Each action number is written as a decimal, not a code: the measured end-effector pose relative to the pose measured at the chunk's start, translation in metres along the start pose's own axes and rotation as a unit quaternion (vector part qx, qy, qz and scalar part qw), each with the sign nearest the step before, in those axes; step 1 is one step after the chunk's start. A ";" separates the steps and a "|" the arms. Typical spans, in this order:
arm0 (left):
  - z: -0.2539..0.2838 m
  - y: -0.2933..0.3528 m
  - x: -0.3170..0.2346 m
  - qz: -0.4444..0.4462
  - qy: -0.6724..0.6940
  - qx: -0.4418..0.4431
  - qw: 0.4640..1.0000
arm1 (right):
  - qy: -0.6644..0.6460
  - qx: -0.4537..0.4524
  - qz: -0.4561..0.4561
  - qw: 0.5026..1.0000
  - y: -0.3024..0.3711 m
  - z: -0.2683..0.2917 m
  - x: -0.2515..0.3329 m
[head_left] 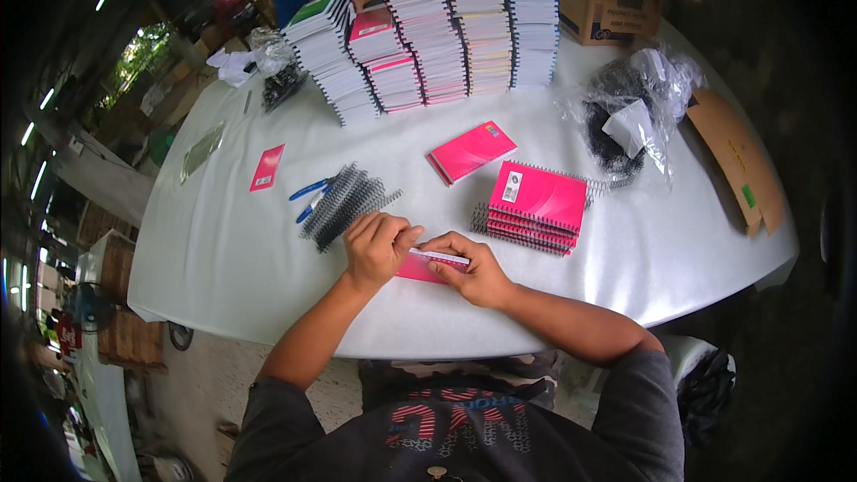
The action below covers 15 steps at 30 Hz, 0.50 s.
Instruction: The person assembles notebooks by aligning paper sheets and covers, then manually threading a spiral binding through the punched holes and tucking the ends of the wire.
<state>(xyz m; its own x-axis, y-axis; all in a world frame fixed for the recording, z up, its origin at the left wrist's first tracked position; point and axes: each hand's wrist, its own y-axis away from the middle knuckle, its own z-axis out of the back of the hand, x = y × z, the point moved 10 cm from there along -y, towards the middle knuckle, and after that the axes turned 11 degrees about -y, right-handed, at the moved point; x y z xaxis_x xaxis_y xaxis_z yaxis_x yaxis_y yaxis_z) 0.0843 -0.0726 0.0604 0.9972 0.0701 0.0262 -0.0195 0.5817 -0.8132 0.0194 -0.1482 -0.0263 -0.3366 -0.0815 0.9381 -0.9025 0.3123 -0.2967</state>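
Both hands, left hand (377, 248) & right hand (473, 270), grip pink notebook (420, 268) on white table (268, 268).

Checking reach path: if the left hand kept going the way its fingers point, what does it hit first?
The left hand points right along the pink notebook, so it would likely meet the right hand first; depth is unclear.

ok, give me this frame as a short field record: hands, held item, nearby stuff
left hand: gripping left end of pink notebook
right hand: pressing down the notebook's right part
left of hands: loose black spiral coils, blue pens
right of hands: stack of bound pink notebooks
far edge: tall notebook stacks
surface: white table
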 end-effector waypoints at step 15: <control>0.002 0.009 0.028 0.125 -0.008 -0.045 0.991 | 0.065 0.010 -0.011 0.998 -0.001 -0.002 0.002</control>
<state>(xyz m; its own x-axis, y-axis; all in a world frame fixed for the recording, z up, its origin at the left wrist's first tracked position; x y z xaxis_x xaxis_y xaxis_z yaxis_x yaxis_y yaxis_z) 0.1122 -0.0638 0.0552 0.9610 0.2155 -0.1735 -0.2578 0.4695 -0.8445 0.0202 -0.1472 -0.0242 -0.2798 0.0348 0.9594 -0.9152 0.2922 -0.2775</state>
